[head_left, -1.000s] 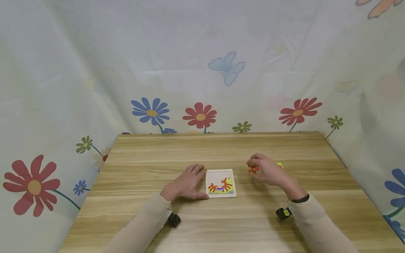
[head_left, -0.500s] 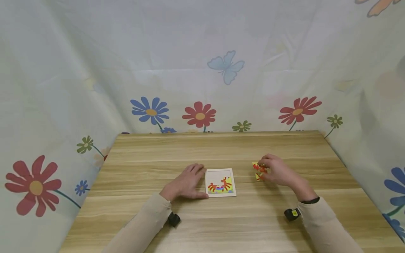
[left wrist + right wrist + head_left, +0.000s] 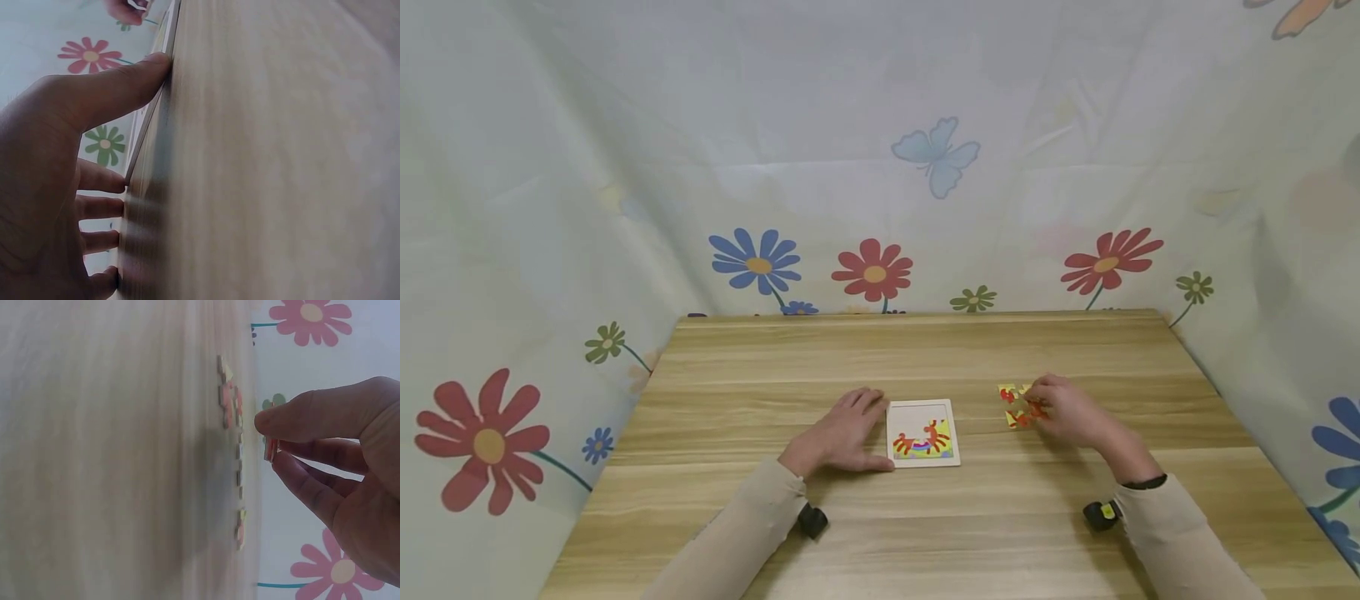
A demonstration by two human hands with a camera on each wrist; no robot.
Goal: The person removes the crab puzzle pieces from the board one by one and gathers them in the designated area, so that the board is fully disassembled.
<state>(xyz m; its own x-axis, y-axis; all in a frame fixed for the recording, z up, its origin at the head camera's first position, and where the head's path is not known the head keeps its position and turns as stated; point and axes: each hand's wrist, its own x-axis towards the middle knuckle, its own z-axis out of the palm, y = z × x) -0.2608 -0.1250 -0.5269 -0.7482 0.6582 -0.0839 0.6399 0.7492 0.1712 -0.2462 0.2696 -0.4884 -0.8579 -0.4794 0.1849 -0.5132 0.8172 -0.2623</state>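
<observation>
A square white-framed jigsaw puzzle tray (image 3: 922, 408) lies flat on the table, its lower part filled with pieces that show a red crab; the upper part is bare. My left hand (image 3: 842, 432) rests at its left side, thumb and index fingertip touching the edge, as the left wrist view also shows. To the right of the tray, my right hand (image 3: 1071, 412) pinches a small red puzzle piece (image 3: 270, 449) between thumb and fingers, held above the table in the right wrist view. Close to those fingers lie loose yellow-and-red puzzle pieces (image 3: 1017, 419), some partly hidden by the hand.
The wooden table (image 3: 820, 358) reaches back to a flower-printed cloth (image 3: 805, 183) that hangs behind it and along both sides. A black wrist camera (image 3: 812, 522) sits at the left cuff and another wrist camera (image 3: 1100, 516) at the right.
My right hand has moved rightward, uncovering loose pieces on the table, and now pinches one raised piece. My left hand and the tray have stayed in place.
</observation>
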